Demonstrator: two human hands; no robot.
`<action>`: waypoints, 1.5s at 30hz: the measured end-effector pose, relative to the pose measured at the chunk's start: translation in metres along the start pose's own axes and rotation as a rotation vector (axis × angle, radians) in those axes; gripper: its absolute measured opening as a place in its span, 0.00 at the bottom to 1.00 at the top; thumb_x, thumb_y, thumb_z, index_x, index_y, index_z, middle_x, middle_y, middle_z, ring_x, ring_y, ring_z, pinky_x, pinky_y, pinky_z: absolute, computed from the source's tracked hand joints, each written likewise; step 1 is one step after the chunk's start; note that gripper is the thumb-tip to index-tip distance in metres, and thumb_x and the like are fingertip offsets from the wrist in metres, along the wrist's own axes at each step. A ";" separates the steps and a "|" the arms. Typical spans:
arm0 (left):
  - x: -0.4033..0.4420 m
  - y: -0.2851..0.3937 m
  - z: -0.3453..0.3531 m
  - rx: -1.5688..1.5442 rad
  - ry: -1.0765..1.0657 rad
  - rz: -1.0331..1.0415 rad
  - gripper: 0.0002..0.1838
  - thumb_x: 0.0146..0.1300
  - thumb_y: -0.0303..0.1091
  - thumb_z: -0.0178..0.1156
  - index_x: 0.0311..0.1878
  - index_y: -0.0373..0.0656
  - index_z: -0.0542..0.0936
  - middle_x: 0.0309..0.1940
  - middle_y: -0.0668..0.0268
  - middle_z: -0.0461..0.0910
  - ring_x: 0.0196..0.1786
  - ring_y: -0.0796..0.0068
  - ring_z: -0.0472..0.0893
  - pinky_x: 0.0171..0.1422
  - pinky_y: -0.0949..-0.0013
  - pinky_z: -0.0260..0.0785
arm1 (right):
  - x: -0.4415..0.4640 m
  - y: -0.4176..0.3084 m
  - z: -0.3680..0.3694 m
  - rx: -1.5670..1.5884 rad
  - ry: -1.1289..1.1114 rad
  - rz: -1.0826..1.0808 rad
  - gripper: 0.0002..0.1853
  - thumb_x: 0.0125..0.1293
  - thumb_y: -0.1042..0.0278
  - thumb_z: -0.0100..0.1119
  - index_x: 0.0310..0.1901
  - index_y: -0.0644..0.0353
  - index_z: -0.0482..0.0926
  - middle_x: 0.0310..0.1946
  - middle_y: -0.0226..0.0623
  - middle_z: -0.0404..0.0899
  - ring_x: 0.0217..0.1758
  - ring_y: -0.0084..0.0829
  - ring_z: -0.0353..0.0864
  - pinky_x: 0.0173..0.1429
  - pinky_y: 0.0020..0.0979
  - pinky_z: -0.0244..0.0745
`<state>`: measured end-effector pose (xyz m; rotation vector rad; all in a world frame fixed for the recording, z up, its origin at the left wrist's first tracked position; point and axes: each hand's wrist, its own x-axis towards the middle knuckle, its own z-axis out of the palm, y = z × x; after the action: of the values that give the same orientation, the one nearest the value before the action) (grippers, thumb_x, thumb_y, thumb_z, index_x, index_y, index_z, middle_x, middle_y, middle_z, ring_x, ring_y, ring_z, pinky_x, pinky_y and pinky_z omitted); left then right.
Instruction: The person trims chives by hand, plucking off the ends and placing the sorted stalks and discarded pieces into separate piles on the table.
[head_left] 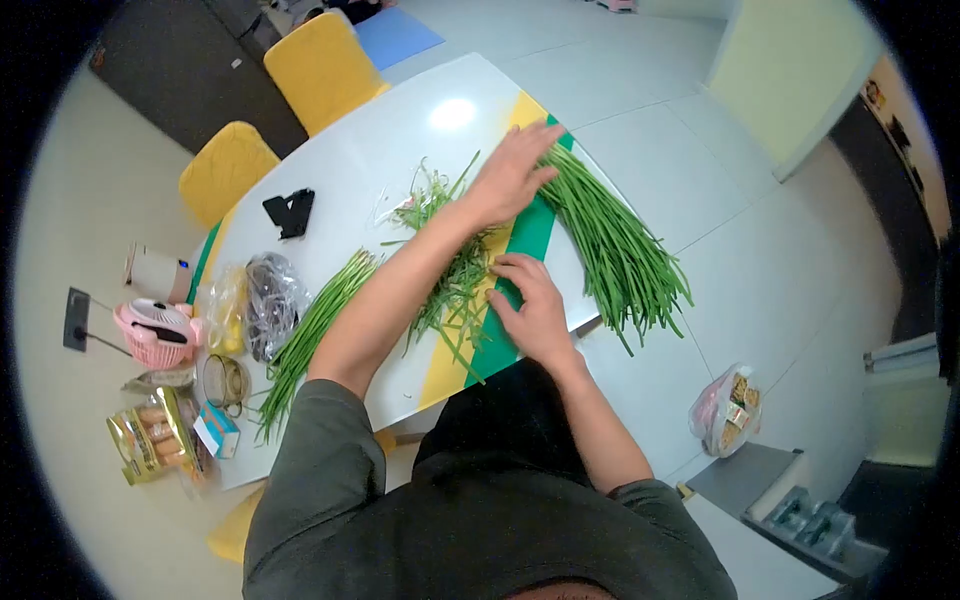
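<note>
My left hand (pixel 510 175) reaches across the table with its fingers apart, at the upper end of a large bundle of long green stalks (pixel 620 245) on the right. Nearer to me, my right hand (pixel 533 305) rests at the edge of a loose heap of green trimmings (pixel 460 280), its fingers spread and nothing visible in them. The heap lies over the white tabletop and the yellow stripe. Left of my left forearm is a second bundle of stalks (pixel 325 325), partly hidden by that arm.
A black object (pixel 291 213), plastic bags (pixel 272 300), a glass mug (pixel 225 383), a small box (pixel 217 430) and a pink fan (pixel 158 330) are at the left. Yellow chairs (pixel 322 75) stand behind. A filled bag (pixel 727 412) sits on the floor at right.
</note>
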<state>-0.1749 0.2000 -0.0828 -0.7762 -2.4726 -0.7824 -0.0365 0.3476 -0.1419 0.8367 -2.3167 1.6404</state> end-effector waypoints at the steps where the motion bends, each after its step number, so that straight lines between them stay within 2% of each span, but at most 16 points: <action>1: -0.005 0.000 -0.016 -0.013 0.053 -0.034 0.31 0.70 0.34 0.61 0.75 0.47 0.67 0.74 0.54 0.68 0.78 0.50 0.63 0.83 0.51 0.51 | 0.000 0.001 0.000 -0.004 0.001 0.005 0.15 0.61 0.71 0.67 0.49 0.65 0.82 0.55 0.45 0.80 0.62 0.48 0.77 0.67 0.41 0.73; 3: -0.024 0.002 -0.051 0.020 0.195 -0.127 0.28 0.68 0.34 0.64 0.72 0.48 0.72 0.71 0.55 0.73 0.74 0.53 0.70 0.78 0.54 0.60 | 0.000 0.002 0.004 -0.002 0.009 0.019 0.16 0.61 0.71 0.68 0.49 0.65 0.82 0.56 0.45 0.81 0.63 0.48 0.77 0.68 0.40 0.72; 8: -0.111 -0.005 -0.151 0.250 0.456 -0.348 0.25 0.66 0.32 0.66 0.66 0.45 0.77 0.59 0.61 0.84 0.61 0.62 0.81 0.66 0.61 0.72 | 0.002 -0.001 0.004 0.088 -0.014 0.066 0.15 0.61 0.74 0.68 0.50 0.65 0.83 0.56 0.45 0.81 0.62 0.45 0.79 0.67 0.39 0.72; 9: -0.135 -0.012 -0.165 0.317 0.485 -0.401 0.25 0.65 0.31 0.67 0.66 0.45 0.77 0.55 0.62 0.86 0.58 0.68 0.83 0.62 0.66 0.74 | 0.002 0.003 0.006 0.096 -0.015 0.055 0.15 0.62 0.74 0.67 0.51 0.66 0.83 0.55 0.45 0.81 0.61 0.44 0.79 0.68 0.38 0.71; 10: -0.157 -0.014 -0.175 0.261 0.532 -0.492 0.21 0.64 0.30 0.68 0.61 0.44 0.81 0.50 0.64 0.87 0.51 0.72 0.84 0.56 0.69 0.74 | 0.002 0.004 0.006 0.114 -0.026 0.080 0.15 0.62 0.75 0.67 0.51 0.66 0.83 0.56 0.45 0.81 0.62 0.43 0.79 0.68 0.38 0.71; 13: -0.210 0.001 -0.195 0.214 0.419 -0.776 0.10 0.61 0.29 0.70 0.45 0.42 0.88 0.40 0.65 0.88 0.38 0.73 0.82 0.45 0.70 0.72 | 0.002 0.001 0.007 0.110 -0.067 0.103 0.15 0.63 0.76 0.67 0.52 0.66 0.83 0.57 0.45 0.81 0.62 0.41 0.78 0.69 0.37 0.70; 16: -0.242 0.017 -0.186 0.245 0.290 -0.819 0.09 0.58 0.28 0.71 0.43 0.42 0.88 0.37 0.63 0.87 0.38 0.70 0.82 0.45 0.67 0.72 | 0.003 -0.002 0.009 0.097 -0.080 0.117 0.15 0.64 0.76 0.66 0.53 0.66 0.83 0.57 0.45 0.80 0.63 0.40 0.78 0.70 0.36 0.69; 17: -0.248 0.020 -0.180 0.256 0.249 -0.833 0.10 0.55 0.28 0.72 0.41 0.42 0.87 0.37 0.63 0.85 0.41 0.65 0.82 0.47 0.65 0.74 | 0.002 -0.003 0.009 0.093 -0.080 0.120 0.15 0.64 0.77 0.66 0.53 0.66 0.83 0.58 0.44 0.80 0.63 0.39 0.78 0.69 0.36 0.69; 21: -0.258 0.025 -0.153 0.300 0.159 -0.778 0.12 0.53 0.31 0.73 0.41 0.42 0.86 0.43 0.65 0.80 0.51 0.59 0.79 0.53 0.61 0.74 | 0.001 -0.005 0.011 0.070 -0.079 0.126 0.14 0.65 0.77 0.65 0.53 0.67 0.83 0.58 0.44 0.80 0.62 0.38 0.78 0.68 0.35 0.70; 24: -0.262 0.018 -0.141 0.368 0.126 -0.760 0.12 0.54 0.31 0.73 0.42 0.43 0.86 0.43 0.64 0.80 0.51 0.59 0.79 0.53 0.60 0.73 | 0.001 -0.003 0.013 0.067 -0.075 0.115 0.14 0.65 0.77 0.65 0.52 0.67 0.83 0.58 0.44 0.80 0.62 0.37 0.78 0.68 0.35 0.70; 30: -0.268 0.016 -0.140 0.255 0.245 -0.778 0.07 0.55 0.29 0.71 0.38 0.42 0.86 0.39 0.62 0.81 0.47 0.58 0.79 0.51 0.61 0.72 | 0.002 -0.002 0.015 0.041 -0.068 0.121 0.14 0.65 0.77 0.66 0.52 0.66 0.83 0.57 0.43 0.81 0.61 0.36 0.78 0.66 0.34 0.71; 37: -0.249 0.037 -0.157 -0.229 0.465 -0.853 0.07 0.58 0.28 0.73 0.41 0.41 0.89 0.31 0.67 0.86 0.34 0.76 0.79 0.42 0.70 0.71 | 0.001 -0.015 0.014 0.073 -0.002 0.115 0.13 0.66 0.79 0.64 0.52 0.64 0.85 0.55 0.40 0.82 0.60 0.33 0.78 0.66 0.33 0.70; 39: -0.232 0.051 -0.165 -0.442 0.472 -0.899 0.07 0.60 0.27 0.73 0.42 0.39 0.89 0.32 0.67 0.87 0.33 0.82 0.78 0.42 0.73 0.70 | 0.001 -0.013 0.009 0.000 0.025 -0.111 0.14 0.62 0.81 0.65 0.50 0.63 0.86 0.52 0.41 0.83 0.58 0.35 0.79 0.64 0.34 0.71; 41: -0.214 0.061 -0.166 -0.579 0.445 -0.810 0.07 0.61 0.25 0.71 0.42 0.37 0.88 0.35 0.67 0.87 0.36 0.83 0.79 0.44 0.76 0.71 | 0.004 -0.021 0.009 -0.001 0.070 -0.243 0.14 0.59 0.84 0.66 0.47 0.63 0.87 0.48 0.41 0.84 0.55 0.38 0.80 0.62 0.37 0.72; 44: -0.186 0.079 -0.170 -0.720 0.335 -0.747 0.07 0.62 0.24 0.70 0.43 0.34 0.87 0.37 0.66 0.87 0.39 0.83 0.81 0.47 0.77 0.74 | 0.021 -0.055 0.007 0.075 0.102 -0.174 0.13 0.60 0.85 0.65 0.46 0.63 0.87 0.46 0.41 0.85 0.52 0.36 0.81 0.59 0.35 0.74; 45: -0.178 0.085 -0.168 -0.765 0.300 -0.736 0.07 0.62 0.24 0.70 0.43 0.34 0.87 0.37 0.66 0.87 0.39 0.83 0.82 0.47 0.77 0.74 | 0.030 -0.072 0.006 0.130 0.098 -0.098 0.11 0.65 0.82 0.63 0.48 0.65 0.86 0.45 0.40 0.85 0.49 0.31 0.82 0.54 0.30 0.76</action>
<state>0.0495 0.0860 -0.0218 0.1038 -2.1283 -1.9977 -0.0211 0.3149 -0.0721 0.8600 -2.0892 1.7634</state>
